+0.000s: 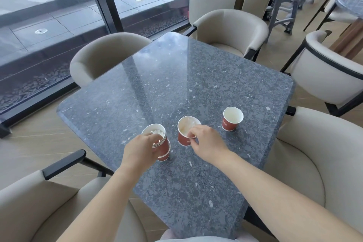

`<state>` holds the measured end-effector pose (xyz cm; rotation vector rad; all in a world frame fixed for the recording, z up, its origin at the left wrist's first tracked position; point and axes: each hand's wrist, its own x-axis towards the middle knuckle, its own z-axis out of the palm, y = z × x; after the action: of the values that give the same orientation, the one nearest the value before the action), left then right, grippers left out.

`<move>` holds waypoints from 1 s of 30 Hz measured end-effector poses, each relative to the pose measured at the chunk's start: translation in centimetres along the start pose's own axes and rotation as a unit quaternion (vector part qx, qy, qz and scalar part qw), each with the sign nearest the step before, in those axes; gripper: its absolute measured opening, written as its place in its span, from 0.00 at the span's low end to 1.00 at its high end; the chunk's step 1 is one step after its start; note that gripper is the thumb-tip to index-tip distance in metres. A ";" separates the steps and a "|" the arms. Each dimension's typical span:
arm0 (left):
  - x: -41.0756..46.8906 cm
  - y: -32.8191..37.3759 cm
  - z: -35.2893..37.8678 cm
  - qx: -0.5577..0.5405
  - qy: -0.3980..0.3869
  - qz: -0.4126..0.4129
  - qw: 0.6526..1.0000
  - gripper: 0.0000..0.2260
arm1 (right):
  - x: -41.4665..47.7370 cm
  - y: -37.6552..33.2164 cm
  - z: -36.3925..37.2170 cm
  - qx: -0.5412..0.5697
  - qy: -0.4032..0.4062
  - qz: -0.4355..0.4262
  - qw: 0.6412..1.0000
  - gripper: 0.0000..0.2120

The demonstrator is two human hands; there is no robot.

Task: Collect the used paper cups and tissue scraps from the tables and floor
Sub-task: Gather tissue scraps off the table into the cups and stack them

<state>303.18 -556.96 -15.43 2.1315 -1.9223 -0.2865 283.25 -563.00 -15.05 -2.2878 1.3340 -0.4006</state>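
Red paper cup (pixel 183 138) pinched at rim by right hand (pixel 206 141); tissue-stuffed stack (pixel 166 145) gripped in left hand (pixel 137 151), both on desk (pixel 176 84). Lift straight, nest squarely into stack without crushing; third cup (pixel 230 123) next.

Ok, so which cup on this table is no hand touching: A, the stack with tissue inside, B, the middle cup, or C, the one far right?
C: the far-right cup stands alone on the table, while the left hand holds the stacked cups and the right hand pinches the rim of the middle cup.
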 end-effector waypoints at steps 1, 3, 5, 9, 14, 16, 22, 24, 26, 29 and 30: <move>0.1 0.1 0.4 0.006 -0.019 0.002 1.000 0.09 | 0.0 0.1 0.0 0.002 -0.001 0.001 1.000 0.06; 0.3 0.6 1.2 0.010 -0.051 0.005 0.999 0.10 | -0.2 0.5 -0.1 0.008 -0.004 0.005 1.000 0.06; 0.7 1.3 2.0 0.007 -0.076 0.018 0.997 0.10 | -0.5 1.0 -0.4 0.007 -0.003 0.013 1.000 0.06; 1.9 3.3 3.3 0.016 -0.111 0.062 0.992 0.10 | -1.3 2.5 -1.2 0.006 0.005 0.035 0.999 0.06; 3.9 6.8 4.7 0.045 -0.140 0.115 0.982 0.11 | -2.4 4.9 -2.5 0.008 0.023 0.071 0.997 0.06; 4.7 8.0 5.2 0.055 -0.150 0.130 0.979 0.10 | -3.0 5.8 -3.0 0.007 0.031 0.084 0.996 0.06; 5.9 10.6 6.9 0.083 -0.176 0.158 0.968 0.09 | -4.2 7.7 -4.4 0.013 0.052 0.112 0.992 0.06; 6.1 11.0 7.4 0.089 -0.183 0.159 0.966 0.10 | -4.4 8.1 -4.9 0.020 0.057 0.118 0.991 0.05; 6.2 11.2 7.7 0.090 -0.183 0.157 0.966 0.11 | -4.5 8.4 -5.3 0.021 0.064 0.123 0.990 0.05; 6.6 11.4 8.1 0.088 -0.176 0.154 0.968 0.12 | -4.4 8.5 -6.1 0.022 0.081 0.121 0.989 0.05; 6.7 11.5 8.1 0.089 -0.175 0.152 0.969 0.12 | -4.3 8.6 -6.5 0.024 0.090 0.119 0.988 0.05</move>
<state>290.51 -565.20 -19.29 1.9474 -2.5275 -0.4673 271.80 -564.47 -14.05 -2.0604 1.6467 -0.5607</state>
